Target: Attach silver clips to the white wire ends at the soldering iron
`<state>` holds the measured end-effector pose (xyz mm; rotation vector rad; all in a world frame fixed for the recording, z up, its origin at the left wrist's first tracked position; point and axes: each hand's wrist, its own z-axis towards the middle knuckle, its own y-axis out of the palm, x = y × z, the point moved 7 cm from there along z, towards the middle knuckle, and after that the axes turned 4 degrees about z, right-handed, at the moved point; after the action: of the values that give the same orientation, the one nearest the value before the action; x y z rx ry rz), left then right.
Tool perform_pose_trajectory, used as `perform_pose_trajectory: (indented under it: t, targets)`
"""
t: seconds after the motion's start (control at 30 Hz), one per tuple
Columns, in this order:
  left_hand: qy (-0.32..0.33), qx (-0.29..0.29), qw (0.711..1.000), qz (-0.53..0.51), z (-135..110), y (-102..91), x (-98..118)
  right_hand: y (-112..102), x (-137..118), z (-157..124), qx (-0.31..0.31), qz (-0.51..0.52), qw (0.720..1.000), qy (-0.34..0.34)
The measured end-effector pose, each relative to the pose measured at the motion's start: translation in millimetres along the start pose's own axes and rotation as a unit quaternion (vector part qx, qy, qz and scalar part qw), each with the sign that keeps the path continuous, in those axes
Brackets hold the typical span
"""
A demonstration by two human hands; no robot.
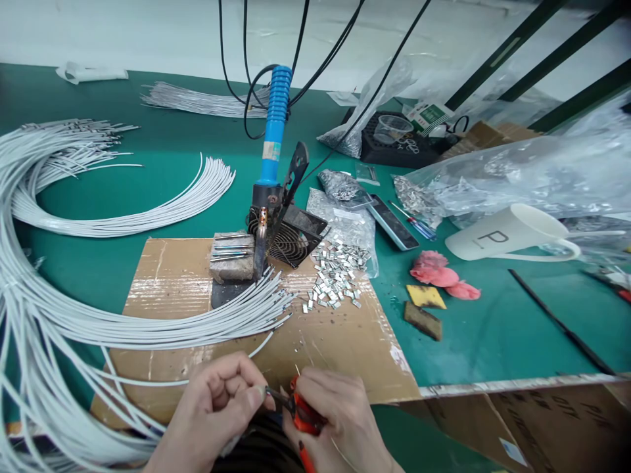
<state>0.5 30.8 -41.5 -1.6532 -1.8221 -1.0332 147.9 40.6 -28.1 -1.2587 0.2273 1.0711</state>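
Note:
My left hand (217, 410) is closed, with thumb and forefinger pinched on the end of a white cable (158, 382) that runs in from the left. My right hand (340, 420) is wrapped round red-handled pliers (306, 415). Their dark jaws meet the cable end at my left fingertips; what exactly lies between them is too small to tell. A thin pale wire also passes through my right hand. Just beyond, a thick bundle of white cables (197, 330) fans out over a cardboard sheet (345, 348).
A blue-handled soldering iron (274, 141) stands upright behind a small fan (288, 243). Small metal pieces (335, 276) are scattered on the cardboard. To the right are a phone (393, 222), a white mug (513, 233), pink lumps (438, 272), sponge pieces (425, 297) and plastic bags (517, 177).

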Motion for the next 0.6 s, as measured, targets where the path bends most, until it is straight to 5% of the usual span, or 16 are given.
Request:
perform_pose_trajectory:
  t: [0.23, 0.43, 0.6]
  targets:
    - [-0.001, 0.009, 1.0, 0.0, 3.1, 2.1, -4.9, -3.5, -3.5, 2.0, -0.012, -0.002, 1.0, 0.002]
    - [0.029, 0.06, 0.998, 0.017, -1.0, 0.8, -0.2, 1.7, 7.0, -5.6, 0.059, 0.035, 0.996, 0.055]
    - [0.033, 0.084, 0.996, 0.0, -2.4, -13.0, -8.2, -30.6, 37.4, -11.3, 0.159, 0.043, 0.976, 0.14]
